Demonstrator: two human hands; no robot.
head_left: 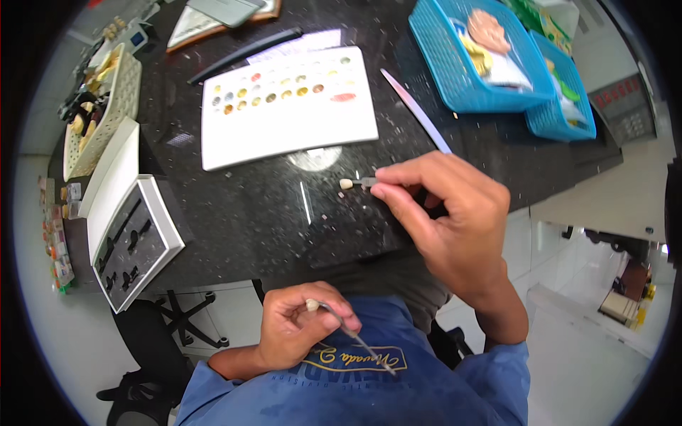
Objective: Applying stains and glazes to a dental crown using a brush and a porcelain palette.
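Observation:
My right hand [455, 213] pinches a small shade tab [367, 182] between thumb and index finger, just over the dark speckled table [241, 220]; an ivory tooth piece [346, 184] is on its end. Low in front of my blue shirt, my left hand [291, 330] grips a thin metal instrument [371, 353], with a small ivory crown [312, 304] at its upper end. Behind my right hand lies a white palette [284, 128] dotted with several coloured dabs. A long pale file-like strip [412, 106] lies beside it.
An open white box [160, 209] with a dark insert sits left, near a cream basket [89, 149] of items. Two blue baskets [479, 99] stand back right. A dark rod [245, 55], paper and grey slabs [220, 11] lie behind the palette. An office chair [131, 341] stands lower left.

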